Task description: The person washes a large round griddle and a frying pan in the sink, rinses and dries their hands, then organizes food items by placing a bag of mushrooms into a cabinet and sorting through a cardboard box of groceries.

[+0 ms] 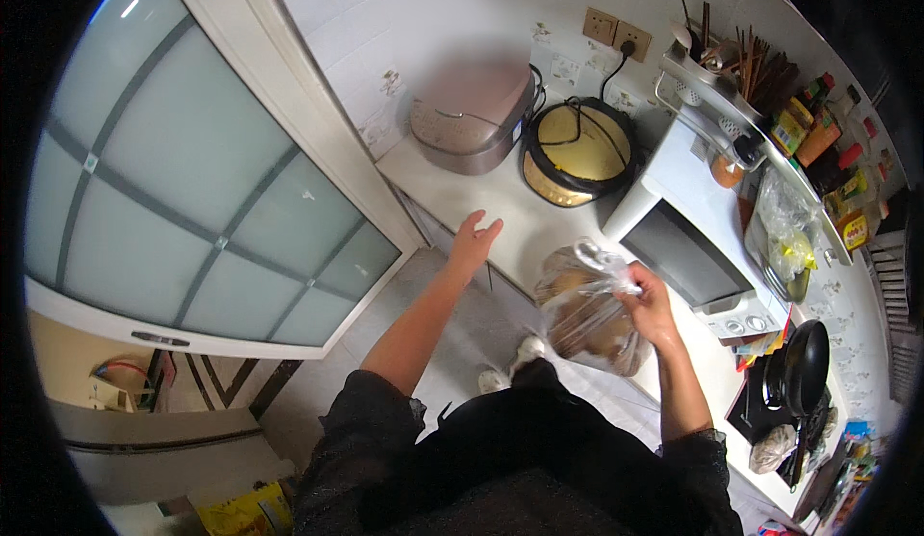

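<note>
My right hand grips the gathered neck of a clear plastic bag with brownish, rounded contents that I cannot identify. The bag hangs at the front edge of the white countertop. Over that edge, to the left, my left hand is empty, its thumb and fingers apart. Behind the hands stand a rice cooker, its top blurred, and a round black and gold electric cooker with a cord lying over its lid. To the right of them is a white microwave oven.
A frosted glass door borders the left side. On the right, a wall shelf carries utensils, chopsticks and bottles. A black frying pan sits by the hob, near a tied plastic bag. Wall sockets are above the cookers.
</note>
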The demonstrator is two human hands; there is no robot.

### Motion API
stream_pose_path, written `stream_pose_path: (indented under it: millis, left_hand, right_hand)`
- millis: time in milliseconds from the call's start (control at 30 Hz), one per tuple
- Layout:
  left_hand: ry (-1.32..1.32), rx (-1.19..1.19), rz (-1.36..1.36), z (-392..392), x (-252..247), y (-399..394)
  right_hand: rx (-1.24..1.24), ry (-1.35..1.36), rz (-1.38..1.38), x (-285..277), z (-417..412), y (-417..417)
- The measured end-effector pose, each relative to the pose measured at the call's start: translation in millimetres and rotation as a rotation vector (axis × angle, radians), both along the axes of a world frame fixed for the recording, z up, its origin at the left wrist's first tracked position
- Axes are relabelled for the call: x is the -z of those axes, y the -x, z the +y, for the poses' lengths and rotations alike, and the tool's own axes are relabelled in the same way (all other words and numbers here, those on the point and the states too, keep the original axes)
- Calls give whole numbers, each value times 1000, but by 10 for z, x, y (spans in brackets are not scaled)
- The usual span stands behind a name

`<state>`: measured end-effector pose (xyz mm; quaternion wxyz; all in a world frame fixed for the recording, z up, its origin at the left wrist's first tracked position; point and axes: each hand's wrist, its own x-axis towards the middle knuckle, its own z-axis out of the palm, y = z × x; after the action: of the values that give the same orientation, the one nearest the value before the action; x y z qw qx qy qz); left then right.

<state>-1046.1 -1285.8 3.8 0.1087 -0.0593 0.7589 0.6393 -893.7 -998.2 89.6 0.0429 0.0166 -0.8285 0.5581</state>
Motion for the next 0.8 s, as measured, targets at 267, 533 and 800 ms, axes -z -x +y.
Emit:
stream_pose_path:
  millis: [267, 533, 800]
  left_hand:
    - [-161, -177, -162, -375, 255, 1181]
    - [-538, -315, -294, -631, 179, 1987]
    - [-412, -108, -245, -801, 300, 2452]
  right_hand:
    - [-207, 73, 70, 271, -602, 1128]
    - [-276, -73, 116, 327, -920, 1972]
    - [-263, -180, 201, 369, -1304, 2392]
